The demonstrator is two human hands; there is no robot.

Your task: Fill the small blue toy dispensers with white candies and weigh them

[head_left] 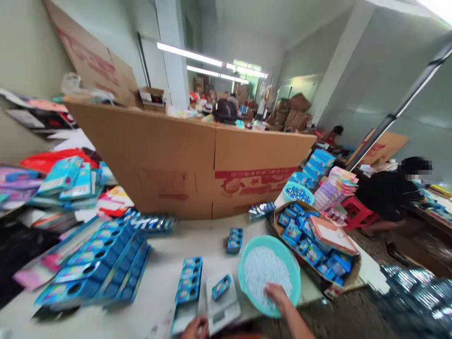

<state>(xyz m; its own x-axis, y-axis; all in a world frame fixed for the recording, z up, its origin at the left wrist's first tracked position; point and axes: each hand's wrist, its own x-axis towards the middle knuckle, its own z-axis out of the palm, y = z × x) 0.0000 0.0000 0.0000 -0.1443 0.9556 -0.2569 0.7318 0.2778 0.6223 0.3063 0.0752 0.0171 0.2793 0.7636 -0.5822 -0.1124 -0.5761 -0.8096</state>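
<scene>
At the bottom edge, my left hand (196, 328) is partly cut off by the frame. Its fingers are curled beside a shallow tray (186, 314), and what they hold, if anything, is hidden. Several small blue boxes (188, 281) fill the far part of that tray. To its right lies a white scale (223, 312) with one small blue box (221, 287) tilted across its plate. My right hand (276, 295) reaches into a turquoise basin (299, 274), fingers drawn together on the pale pellets (266, 266). A short group of blue boxes (234, 240) stands beyond the scale.
Stacked blue box trays (102, 263) occupy the left side. On the right, a carton (330, 287) holds loose blue boxes, near a smaller basin (298, 193) of small blue pieces. A cardboard panel (176, 165) walls off the back. A person (384, 193) sits further right.
</scene>
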